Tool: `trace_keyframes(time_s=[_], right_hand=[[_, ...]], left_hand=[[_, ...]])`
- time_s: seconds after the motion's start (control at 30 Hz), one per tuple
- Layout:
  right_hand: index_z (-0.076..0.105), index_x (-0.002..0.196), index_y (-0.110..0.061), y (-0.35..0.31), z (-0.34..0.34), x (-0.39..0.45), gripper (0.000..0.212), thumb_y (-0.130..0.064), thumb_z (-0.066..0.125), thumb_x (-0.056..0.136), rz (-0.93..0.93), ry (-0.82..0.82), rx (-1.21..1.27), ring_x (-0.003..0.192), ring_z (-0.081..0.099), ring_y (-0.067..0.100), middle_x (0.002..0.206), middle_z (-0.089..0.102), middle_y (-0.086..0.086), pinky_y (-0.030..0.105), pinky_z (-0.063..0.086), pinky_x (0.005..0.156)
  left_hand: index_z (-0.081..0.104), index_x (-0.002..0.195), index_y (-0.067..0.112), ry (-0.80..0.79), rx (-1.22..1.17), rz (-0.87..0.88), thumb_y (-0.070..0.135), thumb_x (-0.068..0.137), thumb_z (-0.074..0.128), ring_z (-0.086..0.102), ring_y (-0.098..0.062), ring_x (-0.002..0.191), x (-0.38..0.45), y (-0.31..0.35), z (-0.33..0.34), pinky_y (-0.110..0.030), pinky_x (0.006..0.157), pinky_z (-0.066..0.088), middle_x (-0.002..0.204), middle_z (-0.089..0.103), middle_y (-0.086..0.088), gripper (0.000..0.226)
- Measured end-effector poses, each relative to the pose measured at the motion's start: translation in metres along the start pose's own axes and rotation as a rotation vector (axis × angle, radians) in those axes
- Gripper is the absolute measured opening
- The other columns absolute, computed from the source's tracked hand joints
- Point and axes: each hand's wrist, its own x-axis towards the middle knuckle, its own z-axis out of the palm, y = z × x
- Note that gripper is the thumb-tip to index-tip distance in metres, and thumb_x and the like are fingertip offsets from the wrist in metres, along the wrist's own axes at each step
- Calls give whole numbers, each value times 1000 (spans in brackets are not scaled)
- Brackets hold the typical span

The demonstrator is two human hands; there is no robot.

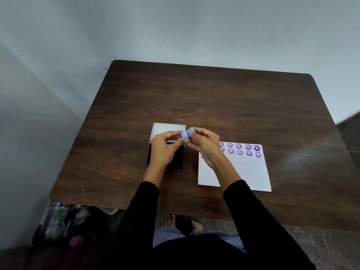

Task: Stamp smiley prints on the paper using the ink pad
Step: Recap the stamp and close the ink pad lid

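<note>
A small light-blue stamp is held in the air between both hands, above the table's middle. My left hand pinches its left end and my right hand pinches its right end. Below my left hand lies the open purple ink pad, its white lid folded back behind it. To the right lies the white paper, with two rows of purple smiley prints along its far edge and one more print partly hidden under my right wrist.
The dark wooden table stands against a pale wall. Bags and clutter sit on the floor under its near left corner. My bare feet show below the near edge.
</note>
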Motion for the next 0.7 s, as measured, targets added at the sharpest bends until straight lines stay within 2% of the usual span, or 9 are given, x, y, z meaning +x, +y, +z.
trace_keyframes(time_s=[0.1,0.23,0.33,0.4,0.6,0.7], right_hand=[[65,107,2,-3,-2,1,22,-1,65,84,29,8,-31,96,69,30,111,68,22,31,60,76],[67,101,0,-4,-1,3,19,1,67,82,57,38,-60,100,68,33,113,67,23,38,59,84],[66,100,1,-2,1,2,19,4,66,82,72,35,-61,103,67,36,115,65,25,42,56,90],[65,103,3,-2,2,2,21,5,66,82,74,29,-75,105,66,37,116,64,26,44,55,92],[65,103,0,-6,7,5,22,4,67,81,58,25,-210,99,68,31,112,67,22,37,57,84],[68,95,-3,-9,1,5,18,0,71,78,-53,47,-405,94,70,30,100,71,20,39,58,84]], left_hand=[[72,107,9,-9,4,-16,17,73,80,62,11,77,0,-1,0,1,67,45,92,69,9,36],[72,108,9,-14,44,-40,16,75,79,63,-3,87,2,-1,2,-6,75,45,105,73,-3,34],[72,108,10,-7,73,-60,16,76,78,61,-2,83,2,-3,1,-5,75,43,107,73,-5,33],[71,108,10,-12,78,-71,16,76,78,62,-4,87,1,-5,0,-12,80,46,107,73,-6,34],[71,109,10,-16,71,-73,17,75,79,64,-7,90,1,-3,-3,-20,87,50,107,73,-6,35],[70,112,10,-64,108,-69,17,71,82,63,-7,94,3,-4,-5,-20,89,49,110,71,-3,43]])
